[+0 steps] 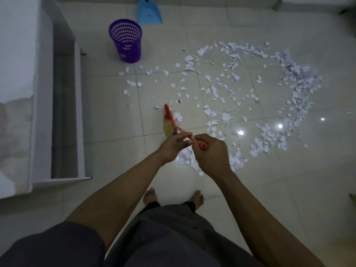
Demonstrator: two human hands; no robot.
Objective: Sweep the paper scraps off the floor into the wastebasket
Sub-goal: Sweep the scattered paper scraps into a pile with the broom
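Observation:
White paper scraps [227, 89] lie strewn over the pale tiled floor, thickest in a curved band on the right [300, 89]. A broom [169, 122] with an orange handle and yellowish bristles touches the floor among the scraps in the middle. My right hand [211, 153] grips the handle's top end. My left hand [173, 147] holds the handle just below, fingers curled round it. A purple perforated wastebasket [126, 40] stands upright at the upper left. A blue dustpan [148, 12] lies behind it.
A white shelf unit or ledge [57, 93] runs along the left side. My bare feet [173, 197] stand on the tiles just behind my hands. Ceiling lights reflect on the glossy floor at right. A wall base crosses the top.

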